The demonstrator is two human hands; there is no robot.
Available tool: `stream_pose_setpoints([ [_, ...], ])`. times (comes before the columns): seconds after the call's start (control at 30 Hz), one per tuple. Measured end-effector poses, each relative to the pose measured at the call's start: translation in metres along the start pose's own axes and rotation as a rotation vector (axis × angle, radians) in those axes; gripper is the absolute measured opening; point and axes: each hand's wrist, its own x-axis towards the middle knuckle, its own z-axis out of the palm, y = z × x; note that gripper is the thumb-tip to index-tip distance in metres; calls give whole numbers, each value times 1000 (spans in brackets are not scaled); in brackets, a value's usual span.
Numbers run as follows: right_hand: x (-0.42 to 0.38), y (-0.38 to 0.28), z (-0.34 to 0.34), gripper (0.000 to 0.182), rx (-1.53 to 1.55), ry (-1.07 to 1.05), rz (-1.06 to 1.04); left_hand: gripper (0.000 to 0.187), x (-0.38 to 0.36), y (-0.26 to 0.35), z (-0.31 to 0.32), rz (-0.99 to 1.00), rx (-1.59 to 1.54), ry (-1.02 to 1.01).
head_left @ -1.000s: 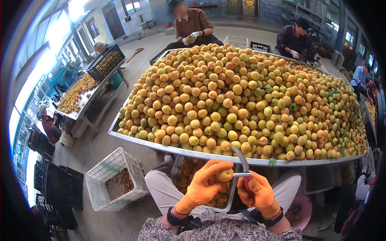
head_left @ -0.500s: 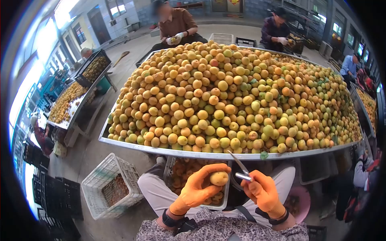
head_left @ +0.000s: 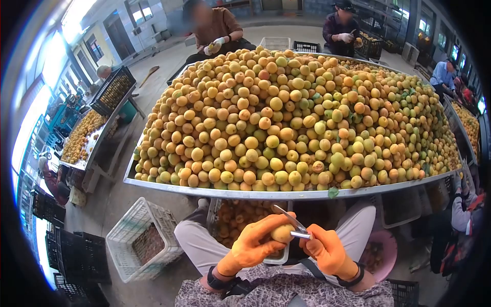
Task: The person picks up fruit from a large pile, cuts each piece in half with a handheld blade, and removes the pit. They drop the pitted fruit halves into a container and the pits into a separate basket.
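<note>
My left hand [head_left: 254,244], in an orange glove, is wrapped round a yellow apricot-like fruit [head_left: 281,234]. My right hand [head_left: 327,250], gloved the same way, grips a metal knife-like tool [head_left: 300,235] with a pointed blade angled up and left. The tool's lower metal part touches or nearly touches the fruit's right side. Both hands are above my lap, over a crate [head_left: 246,212] of orange-brown fruit pieces. Beyond them, a big heap of yellow-orange fruit [head_left: 286,123] fills a metal-edged table [head_left: 225,194].
A white crate [head_left: 141,236] stands on the floor at left, a pink basin [head_left: 381,253] at right. Black crates [head_left: 82,261] are stacked far left. Two people [head_left: 217,28] [head_left: 343,30] sit behind the heap; others are at the sides.
My hands have come closer together, bringing the metal tool against or very near the fruit. The view has shifted slightly. The person at back right has moved their hands.
</note>
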Motion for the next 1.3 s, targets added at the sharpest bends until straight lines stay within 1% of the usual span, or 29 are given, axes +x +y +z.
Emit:
stream_pose_setpoints([
  [0.03,-1,0,0,31,-84,-1,-40,63,1,2,-1,-4,-1,0],
  [0.1,-1,6,0,32,-103,1,-53,62,3,5,-1,128,258,-17],
  [0.13,0,9,0,32,-127,0,-71,62,3,4,-1,124,257,-17],
  [0.2,5,15,0,32,-144,3,-65,57,4,2,0,186,313,25],
  [0.27,8,21,1,32,-156,9,-56,56,4,1,1,161,313,30],
  [0.33,12,21,0,32,-193,23,-92,55,5,-1,1,139,312,33],
  [0.37,14,15,-2,31,-289,9,-75,55,6,-4,-1,151,350,22],
  [0.43,11,25,-4,29,-245,-5,-88,55,3,-4,0,152,386,11],
  [0.5,12,31,-3,28,-205,-18,-113,58,6,3,1,115,291,-22],
  [0.53,9,33,2,27,-221,25,-144,58,3,2,3,117,291,-22],
  [0.6,9,40,7,24,-250,139,-218,58,8,-3,9,-96,-258,113],
  [0.63,9,39,11,24,-267,182,-275,58,9,-11,8,-129,-371,116],
  [0.67,10,37,12,23,-286,224,-333,57,10,-24,12,-30,-460,103],
  [0.73,8,39,11,22,-282,237,-363,64,9,-20,19,-90,-553,94],
  [0.8,7,34,9,23,-275,246,-335,60,10,-21,16,-93,-586,71],
  [0.87,9,30,3,23,-321,193,-237,58,12,-12,13,-113,-272,104],
  [0.9,9,23,1,23,-314,182,-211,51,13,-12,10,-77,-247,87],
  [0.93,11,18,-2,23,-316,178,-210,51,16,-9,7,-75,-250,90],
  [1.0,12,12,-9,21,-299,95,-63,46,21,-1,-1,-122,74,51],
  [1.03,13,15,-16,19,-288,56,-17,45,22,0,-3,-79,212,66],
  [1.07,9,16,-20,19,-291,58,-18,45,24,2,-8,-76,211,64],
  [1.13,-1,19,-28,19,-321,312,-70,45,19,6,-18,-29,148,269],
  [1.17,-2,15,-33,18,-446,380,-49,48,17,-4,-30,7,-41,279],
  [1.2,-3,10,-35,17,-559,439,-31,52,16,2,-29,-61,-207,285],
  [1.27,-2,6,-29,15,-453,367,157,56,16,-15,-32,-1,-650,176],
  [1.3,-6,12,-27,16,-293,321,91,57,15,-18,-33,-15,-759,161],
])
